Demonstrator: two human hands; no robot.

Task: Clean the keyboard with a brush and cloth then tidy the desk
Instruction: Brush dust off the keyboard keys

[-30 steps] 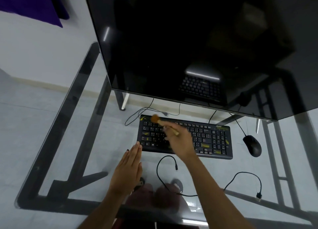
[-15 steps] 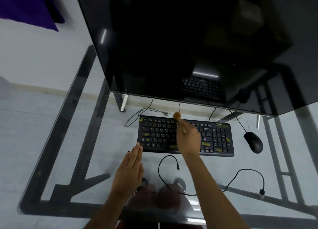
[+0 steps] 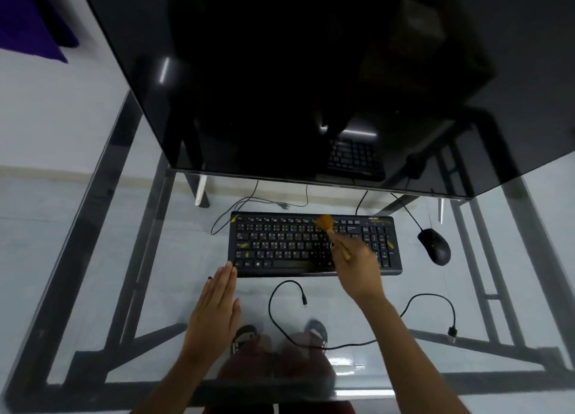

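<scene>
A black keyboard [image 3: 280, 245] with yellow marks lies on the glass desk [image 3: 155, 258] below the monitor. My right hand [image 3: 357, 267] grips a small wooden brush [image 3: 329, 230], whose orange bristles touch the top key row right of centre. My left hand [image 3: 217, 307] lies flat and open on the glass, fingertips at the keyboard's front left corner. No cloth is in view.
A large dark monitor [image 3: 311, 80] overhangs the desk's back. A black mouse [image 3: 435, 246] sits right of the keyboard. A loose black cable [image 3: 280, 314] loops on the glass in front, its plug [image 3: 452, 332] at the right. My feet show through the glass.
The brush has swept rightward along the top key row, from the keyboard's left part to right of centre. My left hand has stayed flat in place.
</scene>
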